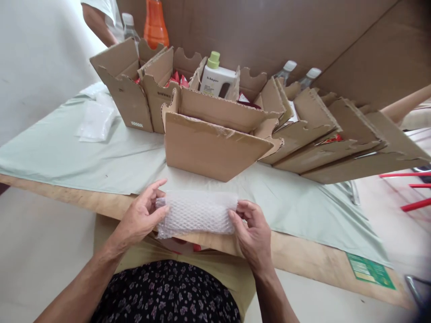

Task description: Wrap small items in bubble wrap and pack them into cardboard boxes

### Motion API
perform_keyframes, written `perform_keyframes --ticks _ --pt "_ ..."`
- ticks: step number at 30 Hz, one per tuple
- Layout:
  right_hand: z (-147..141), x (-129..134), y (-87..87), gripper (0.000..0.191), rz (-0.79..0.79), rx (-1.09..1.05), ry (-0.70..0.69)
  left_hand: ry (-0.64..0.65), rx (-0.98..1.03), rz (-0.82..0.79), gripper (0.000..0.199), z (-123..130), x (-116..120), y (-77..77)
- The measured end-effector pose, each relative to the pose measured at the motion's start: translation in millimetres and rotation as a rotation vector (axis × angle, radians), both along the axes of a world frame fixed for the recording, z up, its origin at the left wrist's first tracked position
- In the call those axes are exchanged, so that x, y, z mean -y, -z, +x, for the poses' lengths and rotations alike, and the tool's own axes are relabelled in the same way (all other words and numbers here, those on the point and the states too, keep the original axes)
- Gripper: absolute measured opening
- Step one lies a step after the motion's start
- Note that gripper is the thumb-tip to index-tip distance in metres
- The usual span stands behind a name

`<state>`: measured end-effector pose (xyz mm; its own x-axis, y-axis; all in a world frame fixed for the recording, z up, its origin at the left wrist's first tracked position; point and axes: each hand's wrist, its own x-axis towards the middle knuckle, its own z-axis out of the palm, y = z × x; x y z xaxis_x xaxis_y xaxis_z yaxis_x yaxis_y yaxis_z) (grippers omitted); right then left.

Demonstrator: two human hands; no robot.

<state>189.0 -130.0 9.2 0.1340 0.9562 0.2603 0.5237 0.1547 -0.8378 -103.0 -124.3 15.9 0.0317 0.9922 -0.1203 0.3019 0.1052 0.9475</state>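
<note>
A flat, folded piece of bubble wrap [198,215] lies across the front edge of the table, held between my two hands. My left hand [143,213] grips its left end, the thumb on top and the fingers behind. At the right end, my right hand [252,229] pinches the wrap between thumb and curled fingers. Whether anything is inside the wrap cannot be made out. Just behind it stands an open cardboard box [215,146].
More open cardboard boxes [128,98] stand in a row, with a white bottle with a green cap [217,76] and an orange bottle [155,27] among them. Clear plastic packs [96,119] lie at left. Parts of other people's arms [97,22] show behind the boxes.
</note>
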Motion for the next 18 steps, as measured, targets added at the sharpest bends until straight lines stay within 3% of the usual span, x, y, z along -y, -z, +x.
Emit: perform_keyframes --ticks 4,7,12,18 --pt "10 -4 15.7 0.04 -0.166 -0.116 -0.041 -0.08 0.067 0.018 0.073 8 14 13.8" --pt "18 0 19.7 0.046 -0.19 -0.167 -0.106 -0.107 0.166 -0.066 0.062 10 27 12.2" --pt "24 4 19.9 0.029 -0.159 -0.143 -0.193 -0.204 0.251 -0.183 0.042 9 40 1.1" --pt "11 7 23.4 0.012 -0.144 -0.179 -0.13 -0.239 0.313 -0.282 0.048 20 26 -0.5"
